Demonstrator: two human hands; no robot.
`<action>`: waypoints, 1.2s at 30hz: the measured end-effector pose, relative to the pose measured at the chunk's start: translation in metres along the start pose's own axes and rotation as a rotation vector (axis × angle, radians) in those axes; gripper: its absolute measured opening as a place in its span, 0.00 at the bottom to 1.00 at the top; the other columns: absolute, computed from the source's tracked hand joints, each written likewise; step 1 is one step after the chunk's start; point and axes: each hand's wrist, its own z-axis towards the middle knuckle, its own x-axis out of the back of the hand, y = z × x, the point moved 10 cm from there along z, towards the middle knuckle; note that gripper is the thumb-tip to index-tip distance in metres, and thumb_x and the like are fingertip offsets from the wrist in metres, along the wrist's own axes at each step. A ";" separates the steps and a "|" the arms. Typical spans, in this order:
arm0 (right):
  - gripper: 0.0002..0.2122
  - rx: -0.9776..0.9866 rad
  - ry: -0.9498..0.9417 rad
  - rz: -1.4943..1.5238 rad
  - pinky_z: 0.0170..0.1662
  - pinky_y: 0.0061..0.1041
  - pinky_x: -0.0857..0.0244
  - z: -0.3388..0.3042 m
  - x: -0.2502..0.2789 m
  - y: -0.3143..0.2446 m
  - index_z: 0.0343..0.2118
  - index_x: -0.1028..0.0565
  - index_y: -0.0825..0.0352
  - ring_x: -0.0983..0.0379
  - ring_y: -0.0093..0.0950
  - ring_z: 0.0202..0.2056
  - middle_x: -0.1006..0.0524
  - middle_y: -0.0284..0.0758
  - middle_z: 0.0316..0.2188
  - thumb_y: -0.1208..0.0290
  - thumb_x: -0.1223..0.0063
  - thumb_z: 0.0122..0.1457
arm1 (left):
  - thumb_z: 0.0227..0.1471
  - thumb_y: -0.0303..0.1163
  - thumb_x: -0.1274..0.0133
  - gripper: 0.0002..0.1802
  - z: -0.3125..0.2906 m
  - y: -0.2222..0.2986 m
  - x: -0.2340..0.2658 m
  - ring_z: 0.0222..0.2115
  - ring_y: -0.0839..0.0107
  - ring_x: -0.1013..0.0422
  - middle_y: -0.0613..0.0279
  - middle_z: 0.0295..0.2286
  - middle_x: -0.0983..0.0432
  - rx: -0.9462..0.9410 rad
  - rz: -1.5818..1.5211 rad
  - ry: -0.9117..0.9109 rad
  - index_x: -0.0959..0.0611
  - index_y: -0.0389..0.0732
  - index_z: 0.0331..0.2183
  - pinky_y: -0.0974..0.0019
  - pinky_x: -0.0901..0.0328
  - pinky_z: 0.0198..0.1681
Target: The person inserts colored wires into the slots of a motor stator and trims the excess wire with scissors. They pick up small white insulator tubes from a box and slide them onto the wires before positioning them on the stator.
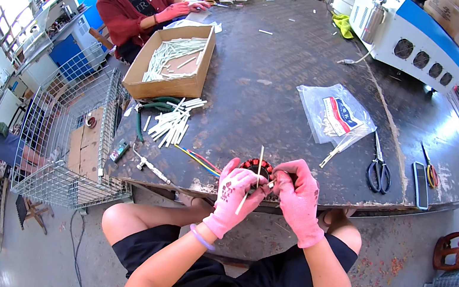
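Note:
At the table's near edge, both my pink-gloved hands are closed close together around a ring-shaped motor stator [256, 164] with red-brown coils. My left hand [236, 195] lies on the stator's left side, with a thin pale stick [261, 154] crossing its fingers at a steep tilt. Bent fingers of my right hand [298, 199] pinch at the stator's right side. A small whitish bit [271, 184] shows between the fingertips, too small to name. Red, blue and yellow lead wires [198, 159] run left from the stator. My hands hide its lower part.
Loose white tubes [172, 125] lie left, below a cardboard box [197, 81] of similar tubes. Scissors [379, 173], a phone [420, 184] and a plastic bag [319, 127] lie right. A soldering-iron-like tool [150, 168] is near the left edge. A co-worker [134, 8] sits far left.

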 end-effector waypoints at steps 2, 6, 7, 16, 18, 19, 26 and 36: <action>0.03 -0.090 0.012 0.075 0.34 0.18 0.34 -0.001 0.012 0.014 0.37 0.27 0.70 0.30 0.15 0.30 0.25 0.30 0.29 0.79 0.54 0.65 | 0.44 0.31 0.36 0.07 0.002 0.004 -0.002 0.31 0.68 0.25 0.69 0.24 0.23 -0.025 -0.016 -0.021 0.17 0.47 0.29 0.52 0.45 0.62; 0.10 0.049 -0.209 -0.194 0.42 0.21 0.30 -0.009 0.005 0.022 0.46 0.25 0.70 0.25 0.19 0.37 0.21 0.31 0.37 0.81 0.53 0.63 | 0.43 0.37 0.34 0.19 0.002 0.003 0.002 0.37 0.66 0.25 0.68 0.30 0.20 -0.048 -0.078 -0.097 0.19 0.45 0.39 0.48 0.46 0.63; 0.11 0.200 -0.231 -0.268 0.45 0.23 0.29 -0.014 0.000 0.010 0.47 0.24 0.69 0.23 0.23 0.40 0.20 0.32 0.39 0.80 0.52 0.62 | 0.43 0.37 0.34 0.21 -0.001 0.002 0.001 0.38 0.66 0.25 0.68 0.31 0.20 -0.066 -0.081 -0.090 0.19 0.44 0.41 0.48 0.47 0.63; 0.05 -0.369 -0.042 0.485 0.22 0.12 0.50 -0.029 -0.009 0.092 0.42 0.28 0.63 0.40 0.12 0.19 0.26 0.26 0.26 0.70 0.52 0.67 | 0.32 0.33 0.32 0.23 0.002 0.009 -0.007 0.33 0.66 0.26 0.67 0.27 0.24 -0.231 0.173 -0.130 0.18 0.46 0.37 0.47 0.42 0.62; 0.04 -0.354 -0.013 0.446 0.23 0.10 0.52 -0.045 -0.012 0.091 0.41 0.28 0.62 0.42 0.11 0.20 0.27 0.26 0.26 0.70 0.52 0.67 | 0.33 0.33 0.33 0.23 -0.004 0.001 -0.010 0.33 0.65 0.27 0.66 0.25 0.27 -0.240 0.138 -0.165 0.18 0.45 0.37 0.46 0.43 0.62; 0.03 -0.359 0.043 0.450 0.26 0.13 0.44 -0.046 -0.012 0.089 0.40 0.28 0.63 0.37 0.13 0.24 0.27 0.27 0.27 0.71 0.51 0.66 | 0.32 0.33 0.33 0.22 -0.003 0.002 -0.011 0.32 0.65 0.27 0.66 0.24 0.27 -0.236 0.131 -0.159 0.18 0.44 0.36 0.45 0.43 0.62; 0.04 -0.221 -0.053 -0.125 0.37 0.22 0.35 0.025 -0.024 0.051 0.35 0.30 0.69 0.33 0.17 0.33 0.27 0.29 0.29 0.73 0.52 0.64 | 0.30 0.31 0.36 0.21 0.002 0.020 -0.019 0.39 0.53 0.29 0.59 0.30 0.25 -0.287 0.086 -0.138 0.20 0.39 0.34 0.42 0.45 0.63; 0.23 0.068 0.447 -1.299 0.47 0.36 0.30 0.035 0.210 -0.007 0.53 0.30 0.70 0.24 0.35 0.44 0.23 0.43 0.44 0.58 0.48 0.62 | 0.42 0.37 0.35 0.24 0.002 0.034 -0.022 0.39 0.57 0.29 0.59 0.31 0.26 -0.348 0.202 -0.287 0.22 0.41 0.42 0.43 0.47 0.64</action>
